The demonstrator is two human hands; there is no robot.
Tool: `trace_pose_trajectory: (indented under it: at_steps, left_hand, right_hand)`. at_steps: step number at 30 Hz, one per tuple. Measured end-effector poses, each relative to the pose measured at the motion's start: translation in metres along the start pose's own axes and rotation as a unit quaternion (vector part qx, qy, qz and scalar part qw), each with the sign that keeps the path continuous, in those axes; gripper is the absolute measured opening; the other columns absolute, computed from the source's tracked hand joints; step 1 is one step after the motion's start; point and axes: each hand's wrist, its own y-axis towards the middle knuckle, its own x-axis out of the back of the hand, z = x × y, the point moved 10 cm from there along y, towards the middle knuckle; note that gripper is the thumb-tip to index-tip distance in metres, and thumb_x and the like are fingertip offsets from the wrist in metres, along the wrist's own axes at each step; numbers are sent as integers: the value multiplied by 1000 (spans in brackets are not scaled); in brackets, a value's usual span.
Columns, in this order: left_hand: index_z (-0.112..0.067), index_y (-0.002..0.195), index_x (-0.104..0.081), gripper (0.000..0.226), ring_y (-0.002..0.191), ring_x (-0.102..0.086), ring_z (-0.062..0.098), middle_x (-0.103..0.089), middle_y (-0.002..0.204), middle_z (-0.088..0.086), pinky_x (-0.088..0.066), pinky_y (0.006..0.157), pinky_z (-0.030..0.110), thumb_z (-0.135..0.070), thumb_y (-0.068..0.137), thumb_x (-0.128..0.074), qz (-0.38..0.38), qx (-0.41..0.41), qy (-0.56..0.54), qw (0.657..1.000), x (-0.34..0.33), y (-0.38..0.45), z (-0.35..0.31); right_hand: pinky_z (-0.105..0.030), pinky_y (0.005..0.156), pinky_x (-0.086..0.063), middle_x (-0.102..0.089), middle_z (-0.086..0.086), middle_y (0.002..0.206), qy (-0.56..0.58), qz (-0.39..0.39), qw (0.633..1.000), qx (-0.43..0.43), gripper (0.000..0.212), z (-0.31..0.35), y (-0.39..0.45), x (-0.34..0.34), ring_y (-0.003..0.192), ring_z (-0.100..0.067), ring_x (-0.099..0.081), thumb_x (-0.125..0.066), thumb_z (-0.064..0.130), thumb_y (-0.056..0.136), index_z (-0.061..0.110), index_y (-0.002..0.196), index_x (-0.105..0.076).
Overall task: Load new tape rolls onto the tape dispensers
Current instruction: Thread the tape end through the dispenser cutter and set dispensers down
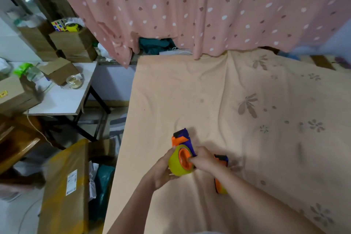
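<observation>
On the peach bedsheet (209,100), the yellow tape roll (177,163), judged light, rigid and slick-sided, is cupped by the left hand (161,173) at its rim and seated on the orange-and-purple dispenser (183,138), which is gripped by the right hand (204,160).

Peach floral bedsheet (209,91) under 1 tape dispenser (220,175)

A tape dispenser (183,139) on the bed (218,100), another tape dispenser (220,173) to its right
</observation>
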Motion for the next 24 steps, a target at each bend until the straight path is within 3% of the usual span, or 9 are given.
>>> trace_pose_trajectory:
  at_steps: [2,5,9,11,13,16,19,22,24]
  left_hand:
    - [-26,132,-63,55,121,-67,29,-72,129,8,-47,111,53,-62,91,-56,56,-22,-13,998,-24,0,-14]
    - [-15,136,-59,60,122,-66,38,-67,133,20,-48,108,58,-51,89,-65,108,-50,-53,991,-50,-4,-35]
    - [-16,139,-56,62,117,-68,34,-66,134,20,-53,102,56,-45,86,-71,119,-91,-48,988,-75,-12,-55]
    - [-21,140,-53,69,116,-69,31,-69,132,13,-57,98,51,-43,79,-76,88,-117,-29,989,-81,-14,-61]
    - [-27,139,-49,75,115,-70,25,-70,129,5,-60,91,42,-42,73,-81,53,-150,1,987,-86,-17,-68]
    - [-32,140,-45,80,113,-70,20,-69,125,-1,-61,85,34,-41,70,-83,31,-188,36,981,-93,-18,-74]
    - [-36,140,-43,85,114,-69,18,-71,123,-5,-57,99,42,-43,67,-87,19,-214,71,974,-98,-15,-76]
    - [-39,140,-44,88,116,-68,16,-71,124,-7,-54,105,45,-46,63,-88,16,-230,91,969,-100,-15,-78]
    - [-39,138,-47,85,112,-70,15,-73,120,-8,-58,98,38,-42,64,-88,12,-234,96,967,-100,-14,-77]
  right_hand:
    - [-42,82,-60,-76,-11,95,63,8,997,31,21,11,-7,13,93,-27,-72,-66,7,80,12,99,-73]
    - [-37,76,-60,-76,-13,100,107,10,993,58,24,24,-17,35,95,-26,-73,-63,3,86,10,107,-72]
    - [-34,80,-57,-73,-9,99,-10,-38,995,91,20,44,-35,76,89,-26,-68,-59,14,92,5,108,-66]
    - [-17,75,-50,-68,3,102,-57,-155,977,138,20,66,-54,117,88,-14,-63,-56,13,94,11,111,-64]
    - [-1,66,-40,-65,9,95,-57,-212,956,193,19,89,-72,141,78,-1,-59,-56,11,93,17,107,-67]
    - [-9,73,-45,-68,7,100,-110,-160,960,200,20,103,-74,135,86,-8,-64,-64,23,92,20,110,-69]
    - [-24,86,-48,-66,-3,118,-156,-130,970,133,43,90,-64,126,107,-19,-64,-67,33,90,14,128,-62]
    - [-25,91,-51,-65,-5,124,-140,-87,979,122,48,81,-62,115,109,-18,-64,-72,30,85,15,130,-62]
    - [-24,88,-53,-67,-3,120,-134,-73,978,142,45,80,-64,111,102,-16,-65,-78,30,81,20,124,-67]
